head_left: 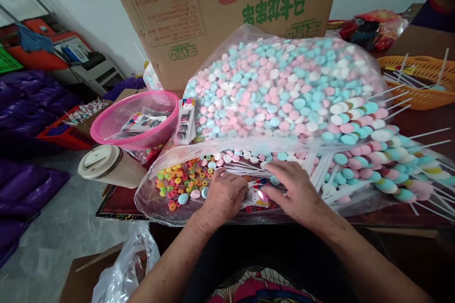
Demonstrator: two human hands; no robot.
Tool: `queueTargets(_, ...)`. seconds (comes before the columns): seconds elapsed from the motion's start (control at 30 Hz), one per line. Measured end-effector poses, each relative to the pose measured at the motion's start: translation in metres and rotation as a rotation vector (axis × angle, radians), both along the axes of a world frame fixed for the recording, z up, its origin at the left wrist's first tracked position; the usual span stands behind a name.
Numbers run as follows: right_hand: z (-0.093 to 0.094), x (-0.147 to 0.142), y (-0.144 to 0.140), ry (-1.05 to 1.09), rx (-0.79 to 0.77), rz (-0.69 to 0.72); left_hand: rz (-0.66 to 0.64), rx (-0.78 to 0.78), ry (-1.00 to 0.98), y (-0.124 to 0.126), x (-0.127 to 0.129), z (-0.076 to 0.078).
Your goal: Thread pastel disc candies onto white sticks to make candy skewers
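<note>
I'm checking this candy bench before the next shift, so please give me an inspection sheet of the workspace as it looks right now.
Surface: dark table, mostly covered by a clear plastic sheet.
Job's things: small printed packet between both hands; white sticks; pastel candy discs heaped in a clear bag; finished candy skewers at right; small ring candies at left.
Clutter: pink basket with packets; lidded cup; orange basket; cardboard box.
Grippers: left hand and right hand rest palm down, fingers on the packet.
Cables: nothing seen.
Surroundings: purple bags on the floor at left; white wall behind.
</note>
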State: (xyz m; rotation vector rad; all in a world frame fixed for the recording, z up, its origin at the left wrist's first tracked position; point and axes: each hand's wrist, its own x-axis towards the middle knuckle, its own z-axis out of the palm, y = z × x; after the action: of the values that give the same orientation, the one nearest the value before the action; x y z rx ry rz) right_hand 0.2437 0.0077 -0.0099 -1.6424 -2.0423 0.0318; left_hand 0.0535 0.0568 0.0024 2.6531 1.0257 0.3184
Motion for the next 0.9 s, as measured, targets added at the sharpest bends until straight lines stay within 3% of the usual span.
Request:
queueTargets(0.1,-0.004,-0.012,-0.003,-0.006,-0.052,0.026,-0.012,0.034,-0.045,-0.001,0.003,-0.006)
queueTargets(0.23,-0.007,-0.014,-0.001,0.018,-0.012,-0.065,0.041,0.001,-0.168,0.004,0.004,-0.010)
queueTargets(0.33,-0.004,-0.009,0.000,0.155,0.038,-0.033,-0.017,-0.010,-0.210,0.007,0.004,-0.001)
queueTargets(0.47,0.003,-0.008,0.002,0.265,-0.005,0.027,-0.052,0.025,-0.177,0.009,0.008,0.013)
queueTargets(0.67,0.010,-0.003,0.000,0.211,0.021,-0.055,-0.021,0.042,-0.165,0.015,0.018,0.011)
queueTargets(0.73,0.013,0.002,-0.001,0.228,0.031,-0.070,-0.079,0.021,-0.179,0.020,0.021,0.013)
queueTargets(0.83,0.014,0.008,0.002,0.315,0.041,0.021,-0.236,0.013,-0.140,0.029,0.024,0.018)
queueTargets(0.9,0.013,0.011,0.005,0.353,0.044,0.073,-0.262,0.036,-0.095,0.032,0.027,0.019)
